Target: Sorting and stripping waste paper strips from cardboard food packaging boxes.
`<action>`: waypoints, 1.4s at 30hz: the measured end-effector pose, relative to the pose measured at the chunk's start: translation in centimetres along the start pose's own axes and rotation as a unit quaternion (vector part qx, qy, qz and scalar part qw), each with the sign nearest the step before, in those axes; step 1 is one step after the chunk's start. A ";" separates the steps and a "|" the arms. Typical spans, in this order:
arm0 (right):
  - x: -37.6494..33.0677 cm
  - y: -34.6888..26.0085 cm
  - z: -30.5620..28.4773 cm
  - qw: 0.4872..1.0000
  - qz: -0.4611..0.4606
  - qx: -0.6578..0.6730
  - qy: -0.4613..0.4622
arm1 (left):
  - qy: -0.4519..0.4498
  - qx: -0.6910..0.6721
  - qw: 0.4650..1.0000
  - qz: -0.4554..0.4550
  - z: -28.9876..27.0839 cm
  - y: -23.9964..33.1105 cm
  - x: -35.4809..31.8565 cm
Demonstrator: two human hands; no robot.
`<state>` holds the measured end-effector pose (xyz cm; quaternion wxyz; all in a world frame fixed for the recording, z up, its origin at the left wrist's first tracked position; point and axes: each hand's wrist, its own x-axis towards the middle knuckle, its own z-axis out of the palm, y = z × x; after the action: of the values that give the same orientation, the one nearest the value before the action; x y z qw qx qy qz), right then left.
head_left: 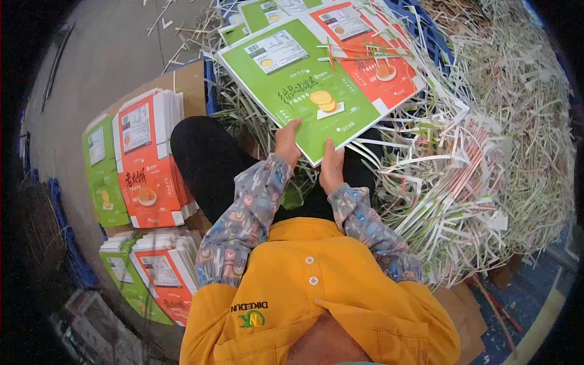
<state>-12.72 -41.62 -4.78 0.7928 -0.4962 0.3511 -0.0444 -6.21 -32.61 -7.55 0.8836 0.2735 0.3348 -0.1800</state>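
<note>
A flat green and orange-red printed cardboard sheet [298, 79], perhaps several stacked together, lies tilted in front of me. It carries a white label panel and pictures of round yellow biscuits. My left hand [288, 145] grips its near left edge, thumb on top and fingers hidden beneath. Close beside it, my right hand [331, 168] pinches the near edge with its thumb on top. Thin paper strips [365, 53] lie across the red part. More printed sheets [258, 13] show beyond the far edge.
To my left, stacks of similar printed sheets [146, 164] rest on brown cardboard [190, 85], with another stack [161, 267] nearer me. Shredded paper strips [517, 152] are heaped high on the right. A bundle of red and white strips [465, 164] lies on that heap.
</note>
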 end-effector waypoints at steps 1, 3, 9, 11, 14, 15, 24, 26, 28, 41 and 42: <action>0.2 0.3 -0.5 0.999 -0.021 0.010 -0.023 | 0.016 0.046 0.999 0.004 0.4 0.1 -0.2; 1.3 1.5 -1.4 0.999 -0.032 -0.012 -0.010 | 0.026 0.100 0.995 0.007 1.1 0.2 -0.2; 1.2 -2.8 -3.3 0.988 0.103 0.017 -0.117 | 0.035 0.153 0.988 0.004 1.6 2.4 -1.4; 2.4 -4.7 -3.8 0.988 0.081 0.083 -0.099 | 0.024 0.143 0.989 0.007 1.7 3.7 -2.2; 5.0 -5.4 -4.8 0.982 0.121 0.121 -0.084 | 0.023 0.118 0.993 0.006 1.1 4.7 -3.1; 5.4 -5.1 -4.9 0.981 0.121 0.126 -0.084 | 0.023 0.105 0.994 0.000 0.6 4.8 -3.0; 4.3 -6.1 -4.3 0.990 0.096 -0.006 -0.103 | 0.052 0.148 0.987 -0.025 0.2 4.1 -4.4; 4.5 -6.2 -4.3 0.983 0.092 0.041 -0.151 | 0.060 0.139 0.988 -0.007 0.4 4.2 -4.3; 4.5 -5.8 -4.4 0.979 0.080 0.090 -0.163 | 0.045 0.061 0.997 -0.010 0.4 4.3 -4.5; 2.0 -7.4 -2.9 0.936 0.098 0.323 -0.105 | -0.003 0.014 1.000 -0.015 2.1 5.2 -5.9; 2.3 -6.6 -3.5 0.919 0.108 0.351 -0.140 | -0.009 0.009 1.000 -0.015 2.3 5.4 -6.1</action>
<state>-11.27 -48.54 -1.46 0.9572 -0.1459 0.2497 -0.0085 -6.72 -28.96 0.10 0.8812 0.2746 0.3295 -0.1986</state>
